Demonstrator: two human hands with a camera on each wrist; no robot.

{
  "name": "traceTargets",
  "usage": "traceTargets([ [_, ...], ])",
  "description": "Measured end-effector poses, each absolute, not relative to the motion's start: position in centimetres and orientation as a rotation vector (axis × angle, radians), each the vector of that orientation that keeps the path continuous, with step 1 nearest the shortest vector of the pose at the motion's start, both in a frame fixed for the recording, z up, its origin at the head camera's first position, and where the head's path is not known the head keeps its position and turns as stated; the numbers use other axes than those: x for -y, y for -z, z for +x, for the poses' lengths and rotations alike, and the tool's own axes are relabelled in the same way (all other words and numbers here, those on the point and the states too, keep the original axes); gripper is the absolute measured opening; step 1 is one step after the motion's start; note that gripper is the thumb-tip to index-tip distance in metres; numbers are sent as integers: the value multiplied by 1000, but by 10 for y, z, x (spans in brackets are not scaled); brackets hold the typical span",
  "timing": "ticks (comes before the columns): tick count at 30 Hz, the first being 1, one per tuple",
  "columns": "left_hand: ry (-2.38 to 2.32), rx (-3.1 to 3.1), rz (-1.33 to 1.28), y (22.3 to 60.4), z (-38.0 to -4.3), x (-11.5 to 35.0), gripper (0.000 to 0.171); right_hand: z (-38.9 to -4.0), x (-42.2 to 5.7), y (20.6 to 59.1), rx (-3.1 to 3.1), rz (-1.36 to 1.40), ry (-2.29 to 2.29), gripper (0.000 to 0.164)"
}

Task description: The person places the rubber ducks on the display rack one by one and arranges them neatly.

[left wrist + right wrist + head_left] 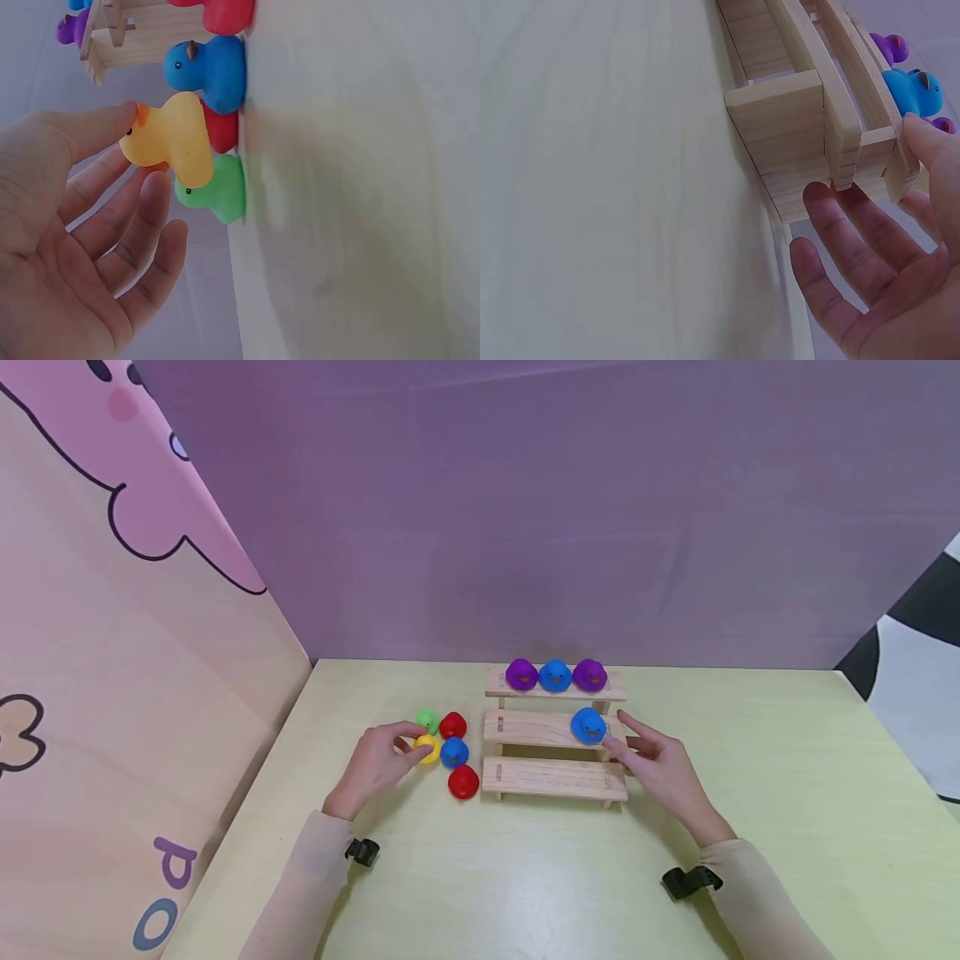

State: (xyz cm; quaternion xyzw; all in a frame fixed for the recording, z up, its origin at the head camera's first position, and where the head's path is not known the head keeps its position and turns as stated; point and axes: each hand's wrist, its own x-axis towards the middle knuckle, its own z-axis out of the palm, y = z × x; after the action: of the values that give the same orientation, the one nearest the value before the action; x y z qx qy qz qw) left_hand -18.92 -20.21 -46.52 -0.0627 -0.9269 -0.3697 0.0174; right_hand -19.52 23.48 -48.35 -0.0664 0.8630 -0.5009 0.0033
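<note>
My left hand pinches a yellow toy duck between thumb and fingertips, and the duck is tilted in the left wrist view. Close by it on the table are a green duck, a blue duck and two red ducks. On the right, my right hand is at the end of the three-step wooden stand, fingers spread. Its thumb tip is right at the base of another blue duck, which sits at the right end of the middle step.
Along the stand's top step sit a purple duck, a blue duck and a second purple duck. A purple cloth wall rises behind the table, with a printed panel on the left.
</note>
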Motion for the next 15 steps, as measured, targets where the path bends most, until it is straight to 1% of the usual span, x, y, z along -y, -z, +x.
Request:
traceTargets([
  [15, 1172, 2847, -251, 457, -189, 195, 33, -196, -235, 485, -2706, -211, 1573, 69],
])
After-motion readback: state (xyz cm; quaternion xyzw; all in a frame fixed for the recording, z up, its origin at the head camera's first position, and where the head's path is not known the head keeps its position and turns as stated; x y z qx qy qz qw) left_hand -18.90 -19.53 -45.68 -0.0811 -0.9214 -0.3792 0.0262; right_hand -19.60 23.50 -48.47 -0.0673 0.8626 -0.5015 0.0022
